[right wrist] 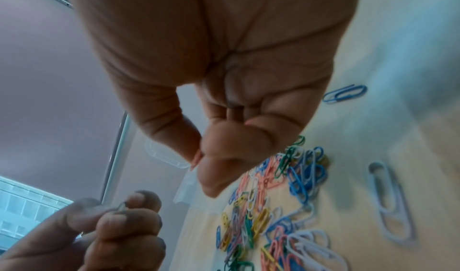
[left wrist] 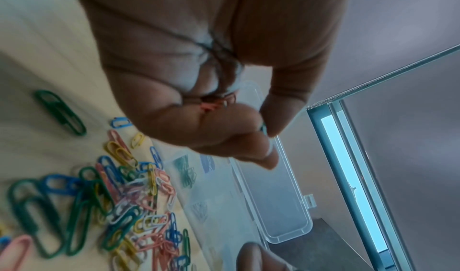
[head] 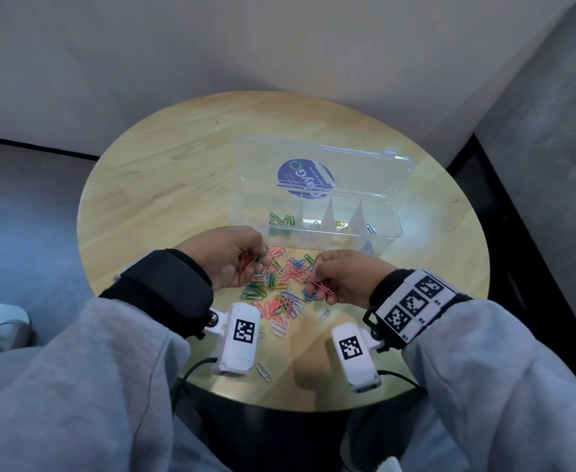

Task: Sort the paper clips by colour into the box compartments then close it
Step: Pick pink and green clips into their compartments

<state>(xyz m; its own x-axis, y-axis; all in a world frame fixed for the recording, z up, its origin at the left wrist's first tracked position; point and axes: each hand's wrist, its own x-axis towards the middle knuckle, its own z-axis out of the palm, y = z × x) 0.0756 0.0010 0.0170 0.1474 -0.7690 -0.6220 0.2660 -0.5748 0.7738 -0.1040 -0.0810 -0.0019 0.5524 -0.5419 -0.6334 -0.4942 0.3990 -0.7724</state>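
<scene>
A pile of mixed coloured paper clips (head: 281,287) lies on the round wooden table (head: 164,185), in front of a clear plastic box (head: 317,229) whose lid (head: 324,172) stands open. Green clips (head: 281,223) lie in its leftmost compartment; a few yellow and blue ones sit further right. My left hand (head: 232,257) hovers over the pile's left edge, holding several pink clips (left wrist: 211,106) in its curled fingers and pinching a green clip (left wrist: 263,128). My right hand (head: 341,281) pinches a pink clip (head: 320,286) above the pile's right side.
Stray clips lie apart from the pile: a white one (head: 263,371) near the table's front edge, another blue-white one (head: 324,315) to the right. The table stands in a corner against pale walls (head: 279,46). Wrist cameras (head: 237,338) hang under both wrists.
</scene>
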